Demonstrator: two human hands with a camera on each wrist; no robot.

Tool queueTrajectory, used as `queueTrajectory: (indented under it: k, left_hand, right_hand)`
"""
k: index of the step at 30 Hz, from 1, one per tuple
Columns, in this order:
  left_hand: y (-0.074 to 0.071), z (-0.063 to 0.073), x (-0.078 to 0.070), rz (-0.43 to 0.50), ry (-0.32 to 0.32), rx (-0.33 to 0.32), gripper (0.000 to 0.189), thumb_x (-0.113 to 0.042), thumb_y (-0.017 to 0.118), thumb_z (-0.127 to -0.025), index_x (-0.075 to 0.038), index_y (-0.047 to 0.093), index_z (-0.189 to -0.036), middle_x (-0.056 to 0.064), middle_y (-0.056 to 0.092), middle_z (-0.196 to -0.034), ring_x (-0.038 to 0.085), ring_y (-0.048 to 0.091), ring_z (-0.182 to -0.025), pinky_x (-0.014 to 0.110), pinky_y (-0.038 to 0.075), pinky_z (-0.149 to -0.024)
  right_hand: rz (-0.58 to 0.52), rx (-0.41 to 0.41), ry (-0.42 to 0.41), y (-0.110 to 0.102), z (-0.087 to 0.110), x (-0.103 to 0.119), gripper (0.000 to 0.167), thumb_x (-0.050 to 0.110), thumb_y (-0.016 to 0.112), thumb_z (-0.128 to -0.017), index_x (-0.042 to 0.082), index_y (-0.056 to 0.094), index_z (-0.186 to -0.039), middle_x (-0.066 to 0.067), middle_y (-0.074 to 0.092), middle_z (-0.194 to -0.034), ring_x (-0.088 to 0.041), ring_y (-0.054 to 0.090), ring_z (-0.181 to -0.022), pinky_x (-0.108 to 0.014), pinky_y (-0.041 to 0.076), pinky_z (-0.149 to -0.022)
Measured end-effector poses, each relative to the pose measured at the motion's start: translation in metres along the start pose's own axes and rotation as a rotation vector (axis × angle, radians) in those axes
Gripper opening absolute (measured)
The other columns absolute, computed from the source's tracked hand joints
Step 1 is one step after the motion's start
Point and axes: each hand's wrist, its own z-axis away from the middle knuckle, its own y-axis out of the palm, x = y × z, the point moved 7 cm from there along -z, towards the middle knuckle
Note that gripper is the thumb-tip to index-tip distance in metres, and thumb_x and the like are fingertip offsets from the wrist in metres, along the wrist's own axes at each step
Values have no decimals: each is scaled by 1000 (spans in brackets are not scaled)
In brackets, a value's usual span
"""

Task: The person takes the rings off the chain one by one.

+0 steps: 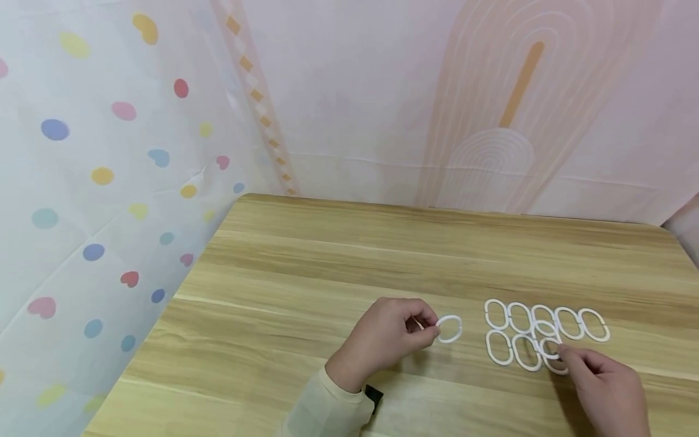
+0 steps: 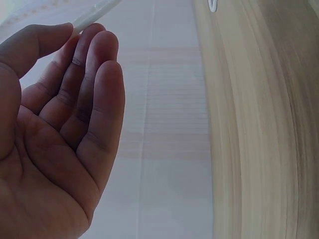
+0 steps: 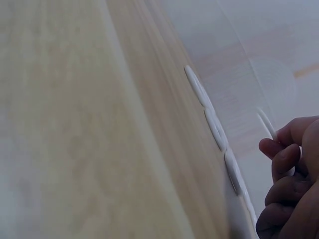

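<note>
Between thumb and fingertips my left hand (image 1: 382, 340) pinches a white oval plastic ring (image 1: 448, 342), held a little left of the laid-out rings. The left wrist view shows the ring's edge (image 2: 94, 14) at the thumb tip, with the other fingers loosely bent. My right hand (image 1: 611, 388) pinches another white ring (image 3: 267, 124) above the table. In the head view it overlaps the rings below, and a second small oval appears against it; whether the two are linked I cannot tell. Several similar rings (image 1: 486, 314) lie in two rows near the right hand.
The wood-grain table (image 1: 306, 273) spreads under both hands. Behind it hangs a pale curtain (image 1: 355, 109) with arch patterns, and a dotted curtain (image 1: 109, 152) borders the left side. A dark object (image 1: 374, 396) shows at the left sleeve (image 1: 333, 403).
</note>
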Motion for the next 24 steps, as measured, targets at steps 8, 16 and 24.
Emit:
queueTrajectory:
  k: [8,16,24]
  left_hand:
    - [2,0,2,-6,-12,6,7,-14,73,-90,-17,72,-84,-16,66,-76,-6,58,-69,15,49,-67]
    - [3,0,2,-5,-7,14,8,-13,73,-90,-17,72,-84,-16,66,-76,-6,59,-69,15,49,-67]
    - [4,-1,2,-7,-5,21,7,-13,73,-90,-17,72,-84,-15,66,-77,-7,59,-69,15,49,-68]
  right_hand:
    - [53,-16,37,-9,-4,-13,36,37,68,-95,5,79,-81,20,62,-60,4,48,-60,-17,37,-57]
    - [111,-26,98,-17,-9,-24,37,39,67,-95,7,79,-81,22,61,-58,6,47,-58,-18,37,-57]
    - [128,-20,103,-22,-13,-31,37,40,67,-95,8,79,-79,21,60,-58,7,45,-59,-18,36,-57]
